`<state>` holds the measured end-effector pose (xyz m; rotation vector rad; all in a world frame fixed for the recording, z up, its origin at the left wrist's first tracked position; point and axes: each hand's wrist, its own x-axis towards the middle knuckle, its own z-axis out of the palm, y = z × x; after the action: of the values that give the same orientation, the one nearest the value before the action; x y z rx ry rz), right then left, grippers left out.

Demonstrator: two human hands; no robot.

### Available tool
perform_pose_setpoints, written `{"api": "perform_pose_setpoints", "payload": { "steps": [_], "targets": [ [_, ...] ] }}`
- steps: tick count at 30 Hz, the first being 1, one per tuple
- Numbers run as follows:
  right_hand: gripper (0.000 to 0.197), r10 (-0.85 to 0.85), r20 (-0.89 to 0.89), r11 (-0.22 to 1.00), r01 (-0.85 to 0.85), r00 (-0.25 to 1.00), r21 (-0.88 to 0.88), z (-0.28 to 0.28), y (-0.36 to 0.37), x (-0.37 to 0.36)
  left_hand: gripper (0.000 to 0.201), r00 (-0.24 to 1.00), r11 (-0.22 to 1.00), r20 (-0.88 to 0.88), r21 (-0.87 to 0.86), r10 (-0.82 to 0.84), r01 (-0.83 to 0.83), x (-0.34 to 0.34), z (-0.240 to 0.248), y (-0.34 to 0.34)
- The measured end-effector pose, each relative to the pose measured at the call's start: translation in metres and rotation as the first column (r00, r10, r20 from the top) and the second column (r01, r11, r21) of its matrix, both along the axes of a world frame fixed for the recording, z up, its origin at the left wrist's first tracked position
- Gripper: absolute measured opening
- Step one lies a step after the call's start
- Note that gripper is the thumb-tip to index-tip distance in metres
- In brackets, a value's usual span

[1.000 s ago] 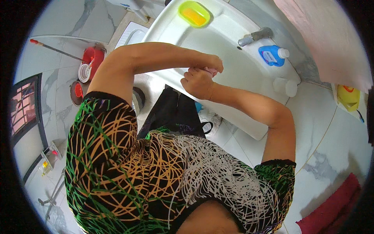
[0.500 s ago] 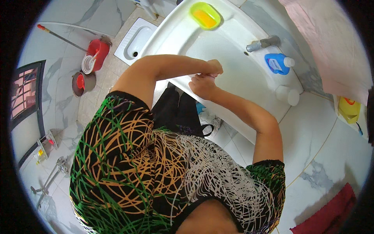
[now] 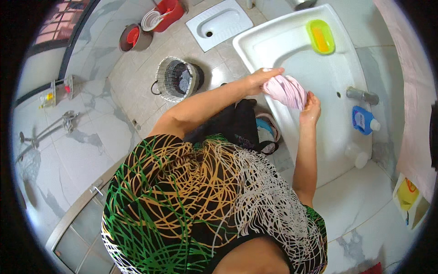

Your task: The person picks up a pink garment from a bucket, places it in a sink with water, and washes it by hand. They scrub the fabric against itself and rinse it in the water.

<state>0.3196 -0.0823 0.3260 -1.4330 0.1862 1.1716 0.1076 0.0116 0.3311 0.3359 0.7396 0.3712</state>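
A pale pink cloth (image 3: 286, 90) is bunched up over the white washbasin (image 3: 273, 41). My left hand (image 3: 260, 78) grips its left end and my right hand (image 3: 312, 108) grips its right end from below. Both arms reach out over the basin's near rim. The basin's metal tap (image 3: 362, 96) sticks out from the wall just right of my hands.
A green soap dish (image 3: 320, 36) with yellow soap sits on the basin's far rim. A blue bottle (image 3: 364, 121) and a clear bottle (image 3: 357, 154) stand by the tap. On the floor are a wicker basket (image 3: 175, 78), a floor toilet pan (image 3: 219, 23) and red buckets (image 3: 166, 11).
My hands have drawn apart and the pink cloth now shows spread between them. The view has swung, so the basket and floor pan have come into sight.
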Motion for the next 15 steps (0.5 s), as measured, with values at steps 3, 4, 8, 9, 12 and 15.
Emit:
{"api": "perform_pose_setpoints", "payload": {
  "steps": [3, 4, 8, 9, 12, 15],
  "targets": [
    [0.025, 0.095, 0.234, 0.995, -0.093, 0.968, -0.019, 0.007, -0.004, 0.003, 0.031, 0.998, 0.999, 0.053, -0.046, 0.018, -0.016, -0.062, 0.009, 0.002],
    [0.025, 0.091, 0.225, 0.996, -0.089, 0.97, -0.02, 0.007, -0.004, 0.003, 0.031, 0.998, 0.999, 0.057, -0.051, 0.009, -0.007, -0.084, -0.003, 0.003],
    [0.026, 0.23, 0.275, 0.965, -0.255, 0.934, 0.058, 0.02, 0.001, -0.006, 0.04, 0.954, 0.976, -0.252, -0.104, 0.16, -0.191, -0.128, 0.017, 0.0],
    [0.026, 0.287, 0.232, 0.939, -0.321, 0.929, 0.123, 0.022, 0.007, -0.014, 0.048, 0.964, 0.977, -0.21, -0.102, 0.162, -0.186, -0.134, 0.01, -0.001],
    [0.048, 0.559, 0.592, 0.596, -0.778, 0.581, 0.2, -0.01, 0.034, -0.036, 0.05, 0.979, 0.992, -0.159, 0.027, 0.125, -0.122, -0.115, 0.0, 0.003],
    [0.064, 0.586, 0.742, 0.343, -0.929, 0.326, 0.137, -0.017, 0.054, -0.062, 0.042, 0.976, 0.992, -0.184, 0.051, 0.119, -0.112, -0.069, -0.008, 0.003]
  ]
}}
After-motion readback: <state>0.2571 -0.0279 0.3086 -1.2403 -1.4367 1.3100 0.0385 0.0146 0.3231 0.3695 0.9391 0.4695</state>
